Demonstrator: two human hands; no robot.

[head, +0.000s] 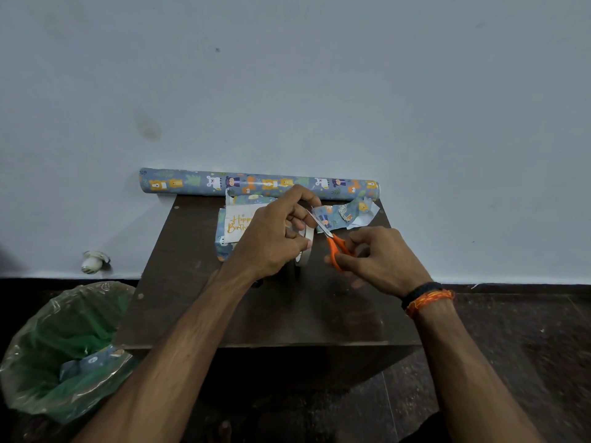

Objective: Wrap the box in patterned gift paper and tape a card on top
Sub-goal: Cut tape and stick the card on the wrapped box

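Centre frame, on the dark table (pixel 198 302): your left hand (pixel 271 238) grips the tape roll (pixel 305 247), fingers curled round it, half covering the wrapped box (pixel 224 244) and its "Happy Birthday" card (pixel 238 223) at its left. Just right, your right hand (pixel 380 257) clamps the orange scissors (pixel 335 244), blades seemingly at a pulled tape strip, though it is hard to see. Above: paper roll (pixel 259 183); paper scraps (pixel 345 215) at right.

The near half of the dark brown wooden bench (pixel 256 321) lies bare, open to a reach from the near edge. Its far half is crowded: the long roll of blue animal-print gift paper (pixel 259 183) bars the far edge against the wall, the wrapped box with the white birthday card (pixel 235 223) fills far left, crumpled blue paper scraps (pixel 347 214) far right. A green-lined bin (pixel 64 346) stands off the near-left corner.
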